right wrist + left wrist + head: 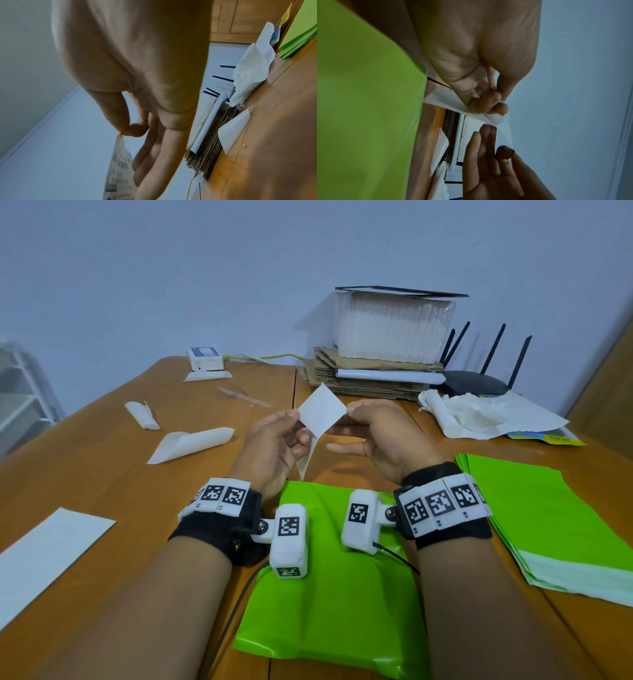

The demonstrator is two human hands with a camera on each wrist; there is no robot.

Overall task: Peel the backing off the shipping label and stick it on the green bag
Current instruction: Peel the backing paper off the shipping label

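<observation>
Shipping label (322, 412) pinched between left hand (274, 446) and right hand (380, 436), above green bag (329, 604)

Two hands (274, 446) (380, 436), one label (322, 410), three curled backings (191, 443) (142, 415) (207, 376).

We see the flat green plastic bag (342, 604) partly covered by both forearms, its near edge cut off. The thin white shipping label's (118, 170) print is too blurred to read. The white paper sheet (44, 556) runs off the left edge.
</observation>
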